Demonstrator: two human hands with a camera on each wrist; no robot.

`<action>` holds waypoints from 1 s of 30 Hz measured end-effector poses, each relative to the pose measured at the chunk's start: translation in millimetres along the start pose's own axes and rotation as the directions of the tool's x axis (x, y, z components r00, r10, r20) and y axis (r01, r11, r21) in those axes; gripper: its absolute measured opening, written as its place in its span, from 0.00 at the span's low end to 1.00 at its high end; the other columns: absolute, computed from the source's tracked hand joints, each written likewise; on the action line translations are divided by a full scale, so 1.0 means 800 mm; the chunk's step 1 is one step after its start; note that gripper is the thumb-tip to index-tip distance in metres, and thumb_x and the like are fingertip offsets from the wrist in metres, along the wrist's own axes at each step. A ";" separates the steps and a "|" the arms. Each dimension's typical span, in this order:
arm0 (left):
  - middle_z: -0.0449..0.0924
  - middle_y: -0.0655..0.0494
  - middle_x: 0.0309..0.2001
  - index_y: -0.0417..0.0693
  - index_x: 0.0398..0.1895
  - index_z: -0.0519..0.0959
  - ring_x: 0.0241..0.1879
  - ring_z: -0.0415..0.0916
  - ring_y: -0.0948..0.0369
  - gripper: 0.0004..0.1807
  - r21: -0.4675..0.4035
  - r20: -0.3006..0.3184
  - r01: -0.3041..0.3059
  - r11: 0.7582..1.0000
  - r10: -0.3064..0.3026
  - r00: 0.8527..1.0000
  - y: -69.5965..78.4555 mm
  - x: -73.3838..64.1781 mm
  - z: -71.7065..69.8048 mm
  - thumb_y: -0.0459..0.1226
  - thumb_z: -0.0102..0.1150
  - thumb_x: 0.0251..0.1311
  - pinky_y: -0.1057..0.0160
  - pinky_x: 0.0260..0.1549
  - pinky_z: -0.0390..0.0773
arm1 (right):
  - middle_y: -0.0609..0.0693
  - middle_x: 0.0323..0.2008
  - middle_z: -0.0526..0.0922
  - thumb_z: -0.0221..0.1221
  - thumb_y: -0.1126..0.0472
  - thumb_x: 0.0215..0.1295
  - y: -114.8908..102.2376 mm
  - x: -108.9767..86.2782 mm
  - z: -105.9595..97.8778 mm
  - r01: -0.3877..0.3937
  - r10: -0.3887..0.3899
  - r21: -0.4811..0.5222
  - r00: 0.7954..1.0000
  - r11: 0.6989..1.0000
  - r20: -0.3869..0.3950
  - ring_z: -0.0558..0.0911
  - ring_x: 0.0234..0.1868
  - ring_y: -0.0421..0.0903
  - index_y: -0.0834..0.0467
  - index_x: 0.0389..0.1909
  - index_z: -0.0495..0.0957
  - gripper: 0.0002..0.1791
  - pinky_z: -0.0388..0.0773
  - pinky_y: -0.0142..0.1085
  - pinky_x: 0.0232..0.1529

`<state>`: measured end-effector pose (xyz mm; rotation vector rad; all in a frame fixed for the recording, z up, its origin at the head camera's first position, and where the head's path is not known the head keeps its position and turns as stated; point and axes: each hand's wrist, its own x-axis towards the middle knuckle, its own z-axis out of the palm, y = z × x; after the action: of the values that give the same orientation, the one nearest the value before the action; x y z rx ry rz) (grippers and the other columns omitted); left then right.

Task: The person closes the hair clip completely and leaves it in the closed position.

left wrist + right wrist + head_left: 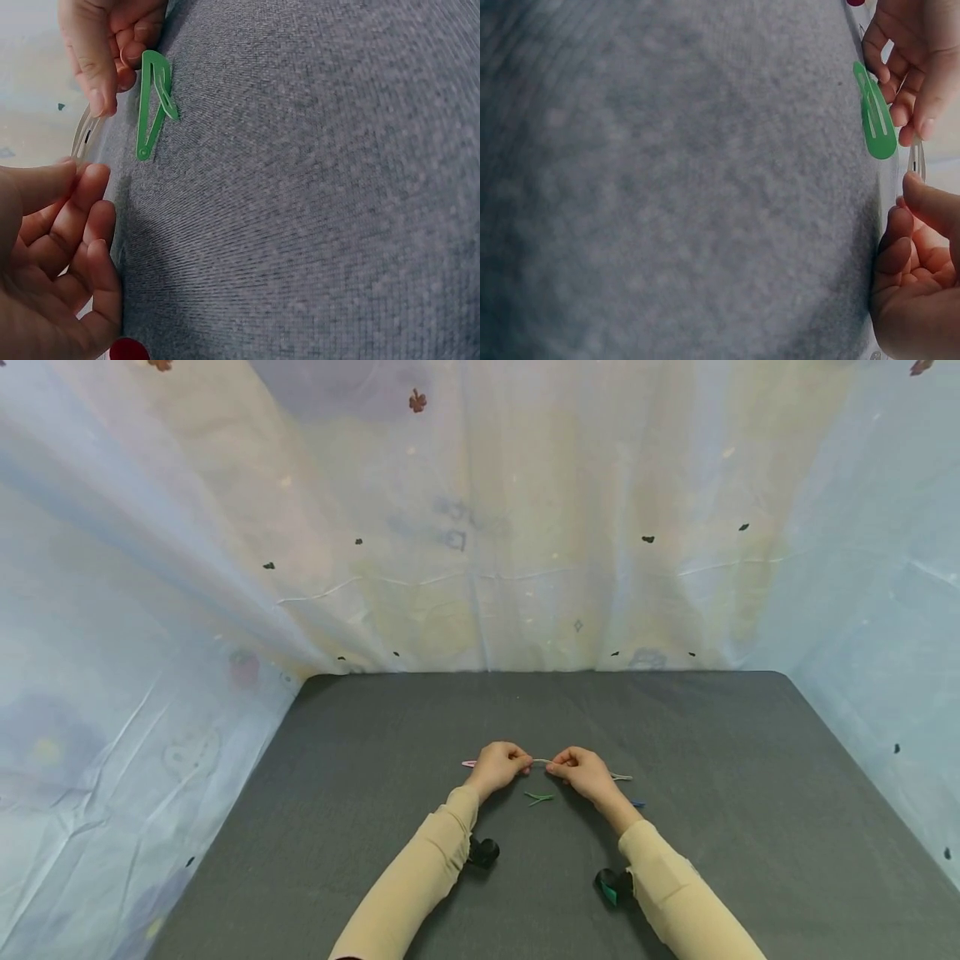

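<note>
Thumb and fingers of the left hand (pixel 500 766) and right hand (pixel 585 774) pinch a pale hair clip (pixel 540 761) from its two ends, their other fingers loosely curled. From that clip, in the head view, a green clip (pixel 540 797) lies near, at six o'clock on the grey bench (pixel 360 777); a pink clip (pixel 469 764) shows at nine, a second pale clip (pixel 622 777) at three, and a blue clip (pixel 638 804) between three and four.

Left grip (pixel 500 765) and right grip (pixel 587 772) pinching a pale strip (pixel 540 762), green clip (pixel 542 797) nearby, grey tabletop (pixel 390 727)
</note>
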<state>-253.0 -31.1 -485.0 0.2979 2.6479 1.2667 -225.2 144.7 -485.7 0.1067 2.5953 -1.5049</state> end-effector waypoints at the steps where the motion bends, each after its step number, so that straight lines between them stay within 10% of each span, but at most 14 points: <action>1: 0.84 0.55 0.27 0.46 0.30 0.84 0.24 0.70 0.68 0.09 -0.007 0.004 0.001 1.000 -0.001 1.000 0.000 0.000 0.000 0.40 0.58 0.60 0.70 0.26 0.67 | 0.47 0.22 0.76 0.62 0.58 0.59 0.000 0.000 0.000 -0.001 0.001 0.001 1.000 1.000 0.001 0.72 0.24 0.39 0.62 0.34 0.78 0.10 0.68 0.32 0.27; 30: 0.84 0.54 0.26 0.45 0.28 0.84 0.22 0.70 0.68 0.04 0.119 -0.049 -0.038 0.992 0.044 0.998 0.003 0.001 0.001 0.36 0.63 0.53 0.72 0.23 0.67 | 0.55 0.34 0.84 0.63 0.63 0.56 0.001 0.002 0.003 -0.003 0.003 0.019 1.000 1.000 0.008 0.75 0.26 0.38 0.64 0.42 0.81 0.13 0.71 0.30 0.29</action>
<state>-253.4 -28.6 -483.9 0.3438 2.7795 1.1468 -226.6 142.5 -487.7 0.1061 2.5738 -1.5260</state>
